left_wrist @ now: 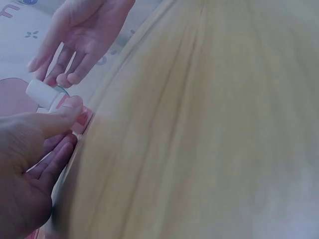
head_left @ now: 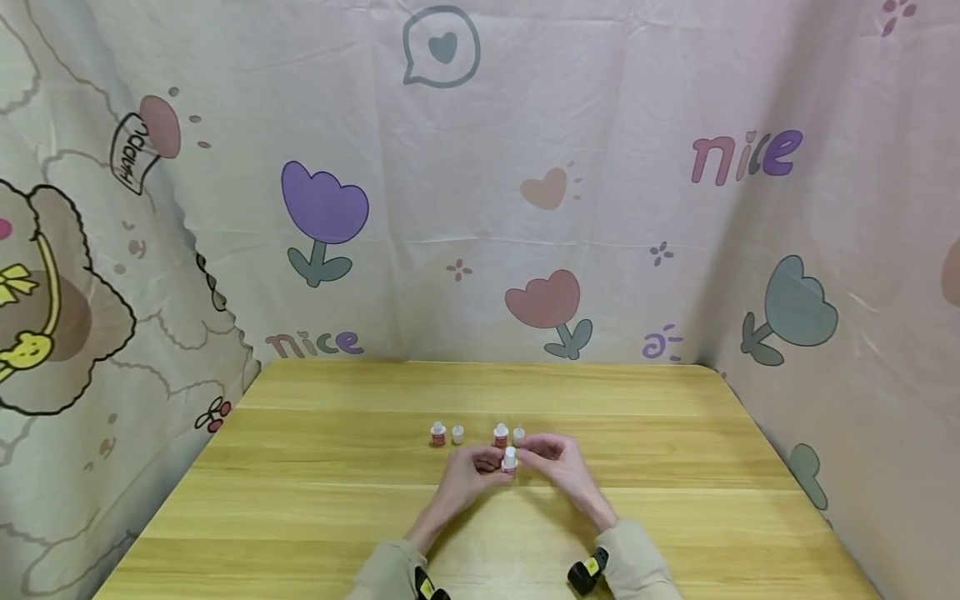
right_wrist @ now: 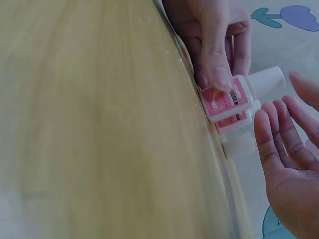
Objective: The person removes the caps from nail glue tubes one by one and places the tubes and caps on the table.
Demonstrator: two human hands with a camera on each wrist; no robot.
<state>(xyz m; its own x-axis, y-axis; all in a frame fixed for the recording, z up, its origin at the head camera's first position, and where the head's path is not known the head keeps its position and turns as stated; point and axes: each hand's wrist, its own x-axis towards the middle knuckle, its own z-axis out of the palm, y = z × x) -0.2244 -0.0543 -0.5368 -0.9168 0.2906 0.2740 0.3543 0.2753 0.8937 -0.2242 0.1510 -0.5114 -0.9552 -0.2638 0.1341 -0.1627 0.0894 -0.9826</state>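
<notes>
Head view: the left hand (head_left: 468,479) pinches a capped bottle (head_left: 510,468), two uncapped bottles (head_left: 438,437) beyond it. Left wrist view: near the bottle's cap (left_wrist: 41,93), the right hand (left_wrist: 92,30) grasps nothing. Right wrist view: its fingers (right_wrist: 268,142) are apart from the cap; uncapping, apparently in hand, needs a pinch there.

Smooth plastic-looking bottle (right_wrist: 227,102) with a glossy label, matt white plastic cap (right_wrist: 266,82), wood-grained smooth tabletop (head_left: 315,492), softly creased cloth backdrop (head_left: 465,133), matt fabric sleeves (head_left: 637,558).

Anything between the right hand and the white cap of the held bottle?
Nothing visible stands between the right hand and the white cap; the left hand grips the bottle by its body, leaving the cap exposed.
</notes>
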